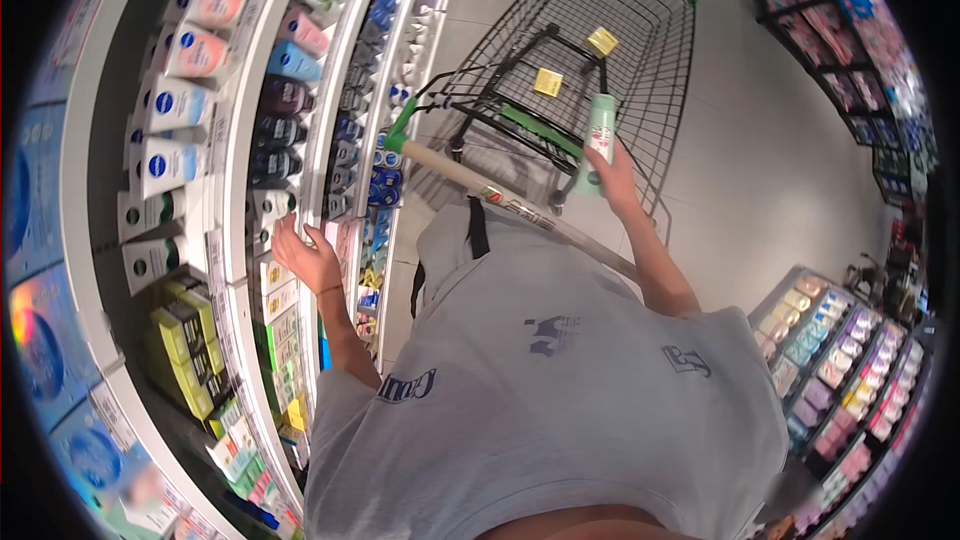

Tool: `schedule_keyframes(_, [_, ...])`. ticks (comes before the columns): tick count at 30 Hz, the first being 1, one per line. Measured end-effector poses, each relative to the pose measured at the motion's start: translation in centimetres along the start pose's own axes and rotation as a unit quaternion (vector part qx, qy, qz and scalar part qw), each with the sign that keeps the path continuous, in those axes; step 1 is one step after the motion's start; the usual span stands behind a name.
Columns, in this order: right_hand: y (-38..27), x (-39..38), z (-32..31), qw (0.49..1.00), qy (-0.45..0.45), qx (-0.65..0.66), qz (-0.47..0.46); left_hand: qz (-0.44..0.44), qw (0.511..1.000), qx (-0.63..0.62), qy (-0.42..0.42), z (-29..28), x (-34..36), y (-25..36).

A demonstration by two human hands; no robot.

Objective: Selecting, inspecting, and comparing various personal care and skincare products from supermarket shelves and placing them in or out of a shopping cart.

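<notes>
My right hand (610,178) is closed around a tall pale green and white spray can (598,136), held upright over the black wire shopping cart (640,30). My left hand (303,255) reaches to the white shelf (232,190) on my left, fingers against the boxes and bottles (272,202) there; I cannot tell whether it grips one. The cart's handle bar (470,180) runs across in front of my grey shirt.
White curved shelves on the left carry tubes, bottles and boxes of toiletries. Two small yellow packs (548,81) lie in the cart. More shelves of coloured packs stand at the upper right and lower right. Pale tiled floor (760,170) lies between.
</notes>
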State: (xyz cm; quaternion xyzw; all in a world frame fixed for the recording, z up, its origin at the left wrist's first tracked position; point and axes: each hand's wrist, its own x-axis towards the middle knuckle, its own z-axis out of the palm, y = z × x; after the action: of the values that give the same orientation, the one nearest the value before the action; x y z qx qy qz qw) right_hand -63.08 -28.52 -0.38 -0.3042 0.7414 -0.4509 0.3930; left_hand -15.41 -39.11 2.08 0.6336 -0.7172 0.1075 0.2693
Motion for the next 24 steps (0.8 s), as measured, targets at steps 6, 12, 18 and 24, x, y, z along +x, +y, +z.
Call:
schedule_keyframes(6, [-5.5,-2.7,2.7,0.991,-0.094,0.1,-0.005,0.002,0.947,-0.312,-0.081,-0.6,1.6,13.8])
schedule_keyframes(12, [-9.7,-2.3,5.2,0.966,-0.249,0.064,-0.013,0.127,0.794,-0.551,-0.221,1.2,8.0,24.0])
schedule_keyframes(18, [-14.5,-1.7,4.2,0.894,-0.362,-0.263,0.008,0.398,0.747,-0.363,-0.389,4.6,9.5,23.2])
schedule_keyframes(24, [-13.7,-0.1,1.0,0.948,-0.256,-0.186,-0.039,0.358,0.709,-0.361,-0.489,7.3,9.6,23.6])
